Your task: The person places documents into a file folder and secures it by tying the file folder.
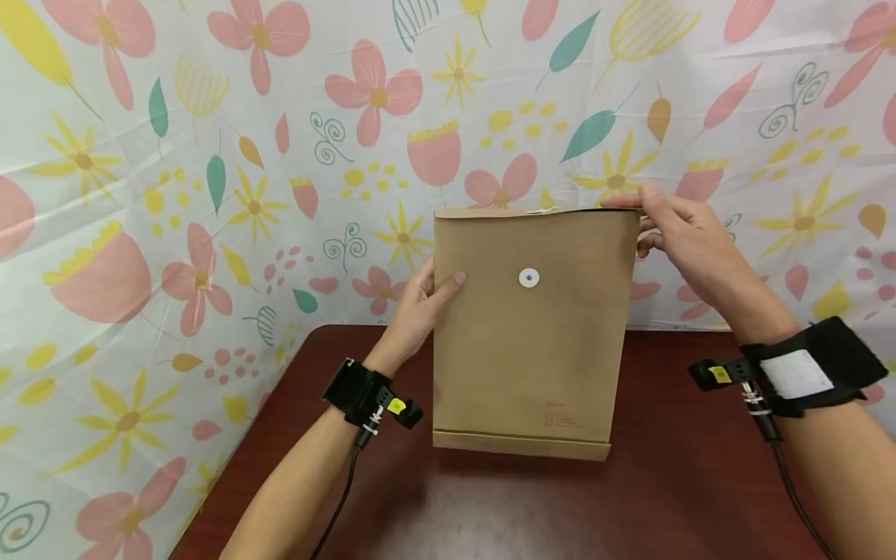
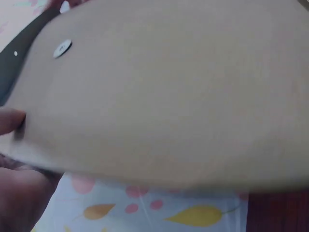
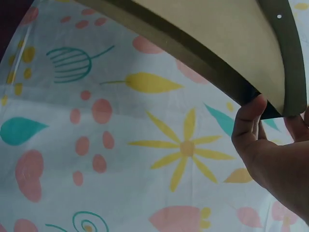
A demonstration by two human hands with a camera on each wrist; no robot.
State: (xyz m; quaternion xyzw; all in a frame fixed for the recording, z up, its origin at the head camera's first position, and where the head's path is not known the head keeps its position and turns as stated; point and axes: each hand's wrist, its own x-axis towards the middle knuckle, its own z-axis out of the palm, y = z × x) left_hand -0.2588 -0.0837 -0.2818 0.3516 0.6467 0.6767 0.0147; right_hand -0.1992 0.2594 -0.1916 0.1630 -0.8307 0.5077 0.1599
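The brown envelope (image 1: 526, 334) stands upright with its bottom edge at the tabletop's (image 1: 700, 498) far edge, the left hand (image 1: 420, 299) pinching its left edge with thumb in front, the right hand (image 1: 689, 233) with fingers (image 1: 647, 201) clamped on its top right corner.

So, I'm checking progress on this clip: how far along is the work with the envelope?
Done: the brown envelope stands upright, bottom edge on the dark table. In hand: the left hand grips its left edge, while the right hand pinches the top right corner, spreading the mouth. Left: nothing is seen going in or out yet.
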